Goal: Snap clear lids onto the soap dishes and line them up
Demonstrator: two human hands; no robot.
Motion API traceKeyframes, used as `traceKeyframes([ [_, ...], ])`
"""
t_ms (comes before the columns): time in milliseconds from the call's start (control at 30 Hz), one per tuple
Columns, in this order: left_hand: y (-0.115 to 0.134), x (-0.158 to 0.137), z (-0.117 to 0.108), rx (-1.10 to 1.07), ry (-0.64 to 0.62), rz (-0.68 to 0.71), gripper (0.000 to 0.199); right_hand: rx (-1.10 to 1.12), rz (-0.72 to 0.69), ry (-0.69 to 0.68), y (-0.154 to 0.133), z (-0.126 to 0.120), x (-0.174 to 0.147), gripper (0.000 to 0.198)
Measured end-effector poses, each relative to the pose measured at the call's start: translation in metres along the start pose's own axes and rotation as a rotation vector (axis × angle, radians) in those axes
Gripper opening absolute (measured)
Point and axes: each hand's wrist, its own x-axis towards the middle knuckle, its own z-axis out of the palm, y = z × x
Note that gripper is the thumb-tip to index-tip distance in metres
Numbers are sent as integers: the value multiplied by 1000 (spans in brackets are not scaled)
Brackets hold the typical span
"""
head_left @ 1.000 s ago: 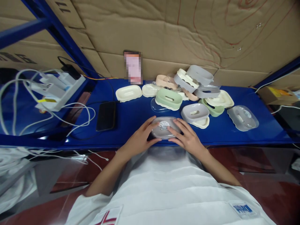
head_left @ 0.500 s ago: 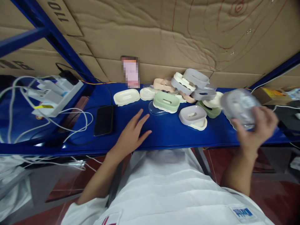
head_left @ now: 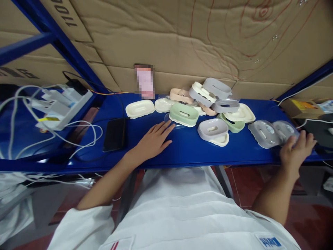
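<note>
My left hand (head_left: 153, 144) lies flat on the blue table, fingers stretched out. Its fingertips are at the edge of a clear lid (head_left: 168, 118), which is partly under a green soap dish (head_left: 184, 114). At the right end of the table, my right hand (head_left: 296, 151) has its fingers apart at the near right edge of a grey soap dish with a clear cover (head_left: 285, 131); whether they still touch is hard to tell. A similar covered grey soap dish (head_left: 265, 133) sits directly left of it. Between my hands, a lilac soap dish (head_left: 213, 128) rests on a cream tray (head_left: 221, 139).
Behind is a pile of grey soap dishes (head_left: 217, 87), with peach and cream parts. A cream tray (head_left: 140, 108) and a black phone (head_left: 114, 134) are on the left. A power strip (head_left: 75, 107) trails white cables. Cardboard (head_left: 166, 38) walls the back.
My right hand has lowered the covered grey soap dish onto the table at the right, and its fingers have spread. My left hand has shifted slightly forward and right toward the clear lid.
</note>
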Motion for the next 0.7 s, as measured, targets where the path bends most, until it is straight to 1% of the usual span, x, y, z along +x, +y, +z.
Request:
traceKeyframes([
  [33,7,1,2,-13,10,11,62,-97,53,71,-18,5,5,52],
  [67,15,1,4,-28,18,24,61,-141,65,126,-41,11,11,48],
  [100,24,0,6,-43,20,43,60,-141,105,88,-68,20,17,45],
  [133,34,-1,8,-63,16,70,60,-76,94,-97,-97,31,23,45],
  [200,51,-4,14,-109,0,127,60,85,-29,-392,-153,56,33,43],
  [233,58,-5,17,-131,-1,149,60,134,-79,-504,-177,68,38,45],
  [300,66,-8,22,-163,7,167,59,189,-147,-641,-211,89,45,46],
  [367,67,-11,25,-174,23,158,58,217,-173,-700,-228,102,49,41],
  [433,64,-14,26,-176,43,139,56,220,-181,-697,-235,105,48,33],
  [500,61,-16,26,-183,60,131,55,175,-188,-645,-240,100,44,29],
  [600,61,-17,25,-193,69,145,54,40,-163,-539,-251,88,33,30],
  [633,61,-17,25,-195,67,152,54,1,-151,-523,-256,84,29,31],
  [700,61,-17,26,-198,64,162,55,-37,-145,-540,-267,77,23,36],
])
